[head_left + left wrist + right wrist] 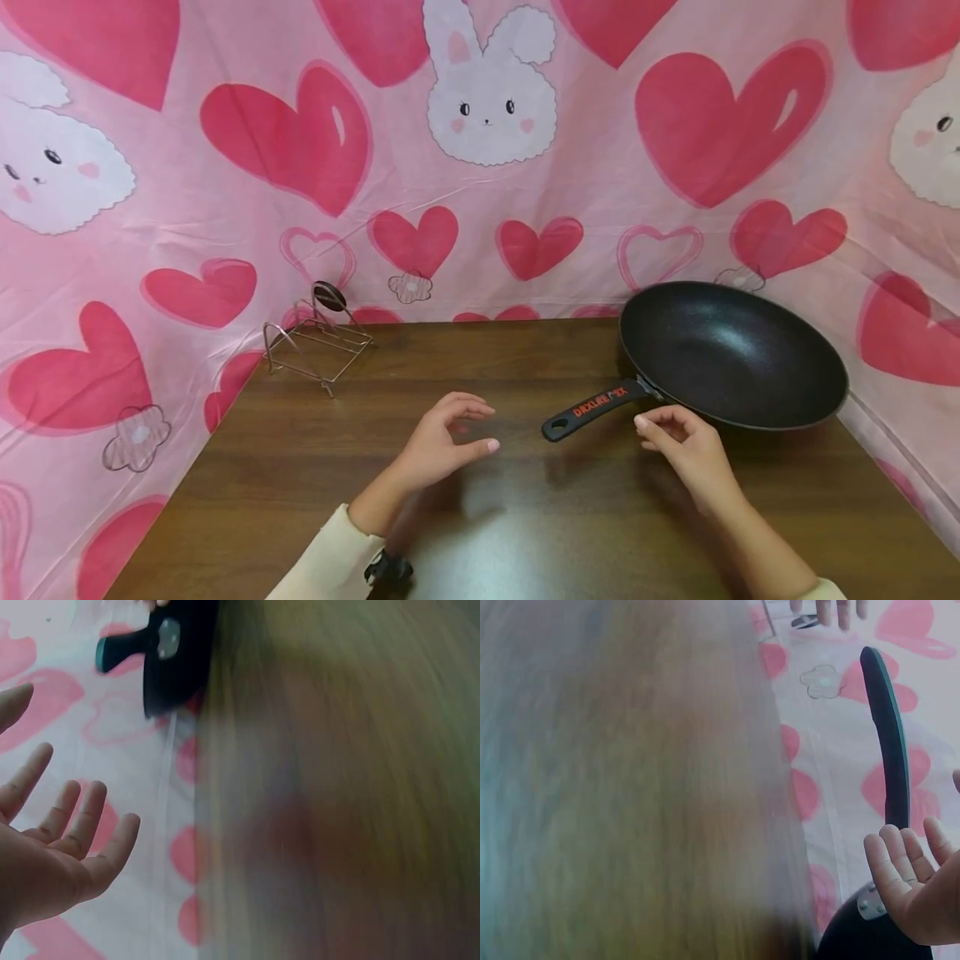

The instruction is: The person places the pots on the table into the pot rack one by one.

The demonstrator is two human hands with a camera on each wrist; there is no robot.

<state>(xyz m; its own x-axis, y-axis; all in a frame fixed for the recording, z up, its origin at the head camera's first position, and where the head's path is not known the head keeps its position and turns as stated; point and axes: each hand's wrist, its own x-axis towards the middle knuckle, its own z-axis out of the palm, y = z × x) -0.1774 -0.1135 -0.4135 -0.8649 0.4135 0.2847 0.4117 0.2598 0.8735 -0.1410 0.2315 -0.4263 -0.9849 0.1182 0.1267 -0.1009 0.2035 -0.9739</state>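
A black frying pan (738,354) is at the table's right side, its black handle (596,408) with orange lettering pointing left toward the middle. My right hand (690,454) hovers beside the handle's inner end, fingers loosely bent and holding nothing. In the right wrist view, that hand's relaxed fingers (900,859) overlap the handle close to its metal joint. My left hand (442,437) is over the middle of the table, left of the handle's tip, thumb and fingers spread apart. Nothing is in its palm in the left wrist view, where the pan appears beyond it.
At the back left of the wooden table (480,358) stands a wire rack (318,346) with a round black piece on top. A pink cloth (480,192) with hearts and rabbits hangs behind and along the sides. A black strap piece (388,571) is at my left sleeve.
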